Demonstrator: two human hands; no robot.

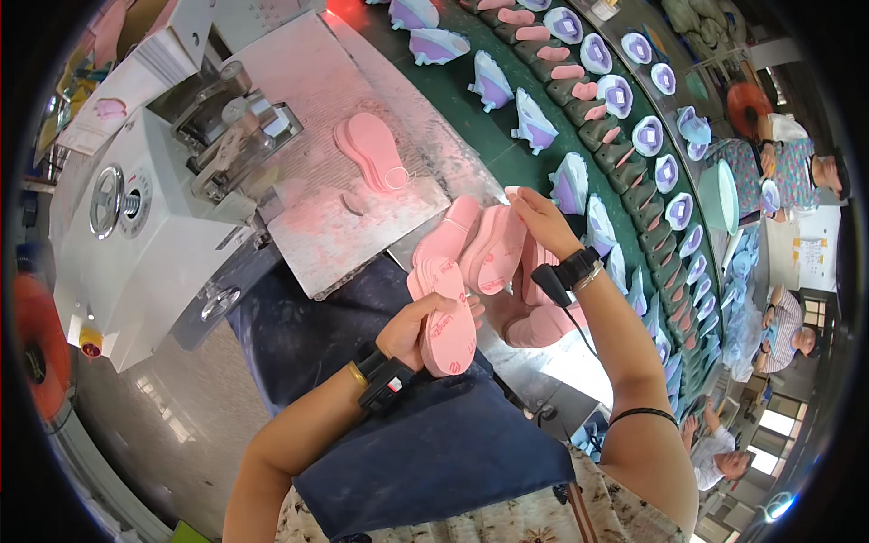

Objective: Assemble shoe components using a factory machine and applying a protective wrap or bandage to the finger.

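My left hand (412, 330) is wrapped round a stack of pink insoles (450, 342) with red print on top, held above my lap. The fingers of my right hand (546, 224) are drawn together over more stacked pink insoles (496, 258) on the table edge. A small white bit shows at its fingertips; I cannot make out what it is. Beside these lie another insole pile (450, 231) and one further right (546, 324). A separate pink stack (369, 149) rests on the machine's plate (358, 240), with a thin pale ring at its heel end.
A white machine (149, 235) with dials and metal rollers stands at the left. Beyond the table runs a green conveyor (453, 86) carrying purple-and-white shoe uppers (536, 122) and pink insoles on dark holders. Several people work at the far right. Dark blue cloth covers my lap.
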